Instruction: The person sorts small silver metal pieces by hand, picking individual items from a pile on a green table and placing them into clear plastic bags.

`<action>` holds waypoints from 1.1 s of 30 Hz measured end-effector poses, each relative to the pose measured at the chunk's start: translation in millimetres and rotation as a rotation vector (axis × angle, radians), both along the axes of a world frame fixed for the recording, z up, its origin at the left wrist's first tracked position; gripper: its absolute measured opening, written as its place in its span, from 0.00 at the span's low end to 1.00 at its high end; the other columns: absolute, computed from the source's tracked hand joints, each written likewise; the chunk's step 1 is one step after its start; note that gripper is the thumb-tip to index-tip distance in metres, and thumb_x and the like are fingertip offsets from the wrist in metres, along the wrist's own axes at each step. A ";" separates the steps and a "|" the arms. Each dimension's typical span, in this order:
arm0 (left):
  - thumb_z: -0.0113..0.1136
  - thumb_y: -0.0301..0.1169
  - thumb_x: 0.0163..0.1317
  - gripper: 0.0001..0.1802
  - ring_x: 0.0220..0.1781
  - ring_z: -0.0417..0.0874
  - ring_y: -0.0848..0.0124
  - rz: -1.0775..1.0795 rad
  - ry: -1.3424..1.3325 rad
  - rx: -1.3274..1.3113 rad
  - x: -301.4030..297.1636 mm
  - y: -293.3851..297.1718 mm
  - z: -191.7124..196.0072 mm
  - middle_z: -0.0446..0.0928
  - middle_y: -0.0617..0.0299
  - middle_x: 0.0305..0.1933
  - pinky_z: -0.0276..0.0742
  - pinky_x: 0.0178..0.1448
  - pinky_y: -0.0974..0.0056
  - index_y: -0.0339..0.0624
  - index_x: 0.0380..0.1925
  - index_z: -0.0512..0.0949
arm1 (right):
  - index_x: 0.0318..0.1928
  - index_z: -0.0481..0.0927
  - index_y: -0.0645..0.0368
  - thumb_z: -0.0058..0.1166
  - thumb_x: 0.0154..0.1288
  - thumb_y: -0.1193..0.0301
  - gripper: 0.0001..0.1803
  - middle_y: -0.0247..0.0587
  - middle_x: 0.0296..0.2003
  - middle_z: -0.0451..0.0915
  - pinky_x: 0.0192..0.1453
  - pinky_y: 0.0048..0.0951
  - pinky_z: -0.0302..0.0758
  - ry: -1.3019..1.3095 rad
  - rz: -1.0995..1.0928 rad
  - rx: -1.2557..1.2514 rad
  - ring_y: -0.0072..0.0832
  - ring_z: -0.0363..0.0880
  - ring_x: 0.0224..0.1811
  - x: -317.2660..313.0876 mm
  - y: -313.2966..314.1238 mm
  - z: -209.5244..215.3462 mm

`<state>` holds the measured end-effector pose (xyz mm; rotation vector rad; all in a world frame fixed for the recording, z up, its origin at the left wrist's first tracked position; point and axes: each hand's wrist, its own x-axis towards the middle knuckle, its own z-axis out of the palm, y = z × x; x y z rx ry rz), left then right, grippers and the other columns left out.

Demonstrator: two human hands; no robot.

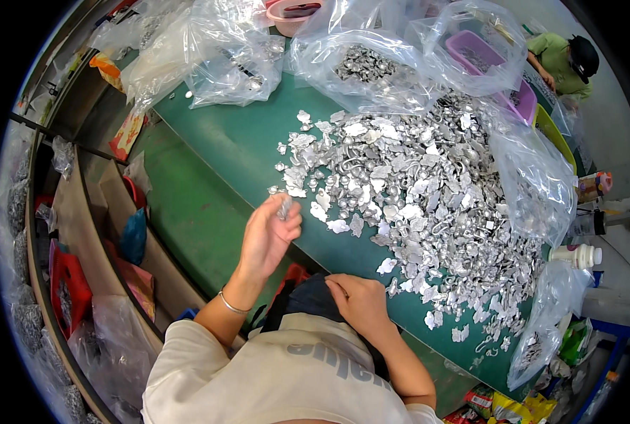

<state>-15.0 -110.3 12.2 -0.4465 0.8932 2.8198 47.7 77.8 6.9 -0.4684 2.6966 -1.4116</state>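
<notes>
My left hand (pixel 270 230) is raised just off the table's near left edge, its fingers closed on a small silvery metal piece (pixel 284 206). The piece is slightly blurred, so its exact shape does not show. Close to my lap, my right hand (pixel 361 300) is closed with its fingers curled over dark cloth; what they hold, if anything, is hidden. A broad heap of small flat metal castings (pixel 414 191) with wavy outlines covers much of the green table (pixel 223 145). Some loose castings (pixel 297 177) lie at the heap's left side, nearest my left hand.
Clear plastic bags (pixel 237 71) stand at the back, and one opened bag holds more metal parts (pixel 368 63). Purple baskets (pixel 470 53) are at the far right, near another person (pixel 566 67) in green. A white bottle (pixel 576 256) lies at the right edge. Shelving (pixel 96 212) runs along the left.
</notes>
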 end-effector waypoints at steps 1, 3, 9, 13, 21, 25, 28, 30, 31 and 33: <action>0.45 0.33 0.66 0.10 0.26 0.63 0.76 -0.035 -0.027 0.014 -1.2 1.8 0.3 0.66 0.61 0.31 0.61 0.27 0.74 0.37 0.33 0.71 | 0.27 0.81 0.55 0.58 0.56 0.65 0.07 0.42 0.20 0.78 0.24 0.36 0.73 -0.029 0.134 0.087 0.39 0.78 0.22 1.7 3.0 1.0; 0.45 0.34 0.66 0.11 0.26 0.64 0.75 -0.109 -0.082 0.041 -3.8 4.7 -1.3 0.68 0.58 0.34 0.61 0.27 0.75 0.37 0.32 0.71 | 0.27 0.81 0.57 0.59 0.55 0.68 0.06 0.43 0.19 0.77 0.22 0.34 0.71 -0.089 0.399 0.260 0.40 0.76 0.19 7.3 11.2 2.6; 0.48 0.20 0.60 0.12 0.27 0.68 0.73 -0.311 0.280 -0.748 -5.6 30.6 -17.7 0.71 0.62 0.30 0.64 0.30 0.73 0.34 0.44 0.75 | 0.31 0.79 0.63 0.54 0.61 0.73 0.05 0.43 0.19 0.76 0.25 0.34 0.70 -0.230 -0.266 -0.195 0.37 0.73 0.18 -13.0 52.8 23.8; 0.55 0.20 0.57 0.13 0.32 0.71 0.66 -0.263 0.593 -1.387 -13.2 60.4 -4.9 0.68 0.58 0.30 0.69 0.37 0.64 0.39 0.43 0.76 | 0.41 0.78 0.64 0.52 0.60 0.79 0.08 0.46 0.26 0.78 0.31 0.31 0.71 -0.085 -0.455 0.022 0.37 0.75 0.24 -26.4 86.7 29.9; 0.59 0.23 0.53 0.06 0.36 0.72 0.59 -0.231 0.873 -1.659 -38.5 84.2 -30.9 0.67 0.56 0.31 0.70 0.40 0.61 0.39 0.32 0.77 | 0.45 0.80 0.59 0.56 0.54 0.82 0.16 0.41 0.26 0.73 0.29 0.30 0.69 0.003 -0.294 0.369 0.34 0.71 0.22 -29.6 81.7 23.5; 0.57 0.21 0.56 0.04 0.35 0.74 0.64 -0.243 0.775 -1.408 -38.1 74.1 -30.7 0.72 0.59 0.33 0.71 0.38 0.64 0.39 0.32 0.76 | 0.35 0.81 0.58 0.59 0.54 0.77 0.06 0.40 0.27 0.74 0.30 0.36 0.72 0.143 -0.411 0.285 0.39 0.77 0.26 -30.8 88.2 13.2; 0.53 0.23 0.62 0.04 0.36 0.75 0.70 -0.340 0.282 -0.791 -36.2 67.0 -21.4 0.75 0.59 0.39 0.72 0.38 0.67 0.37 0.35 0.75 | 0.30 0.80 0.60 0.58 0.55 0.77 0.02 0.42 0.27 0.75 0.28 0.33 0.72 0.229 -0.365 0.209 0.36 0.76 0.24 -37.4 93.7 10.3; 0.50 0.25 0.64 0.06 0.38 0.76 0.71 -0.382 0.169 -0.301 -37.5 62.6 -14.9 0.75 0.56 0.43 0.74 0.40 0.68 0.36 0.38 0.73 | 0.31 0.80 0.61 0.57 0.57 0.76 0.02 0.42 0.28 0.75 0.26 0.30 0.70 0.253 -0.386 0.112 0.33 0.76 0.24 -38.4 103.5 4.2; 0.48 0.26 0.66 0.07 0.39 0.76 0.71 -0.393 0.110 -0.054 -38.2 60.7 -14.0 0.75 0.55 0.45 0.75 0.40 0.69 0.35 0.40 0.73 | 0.31 0.79 0.62 0.55 0.59 0.75 0.03 0.42 0.30 0.76 0.24 0.28 0.69 0.241 -0.425 0.062 0.30 0.75 0.24 -39.4 109.3 2.6; 0.46 0.26 0.65 0.11 0.43 0.77 0.69 -0.409 0.030 0.015 -31.6 61.0 -12.2 0.74 0.50 0.48 0.76 0.44 0.68 0.33 0.44 0.71 | 0.32 0.76 0.62 0.52 0.64 0.71 0.07 0.41 0.32 0.75 0.21 0.24 0.67 0.024 -0.486 -0.357 0.26 0.73 0.24 -39.0 113.5 1.8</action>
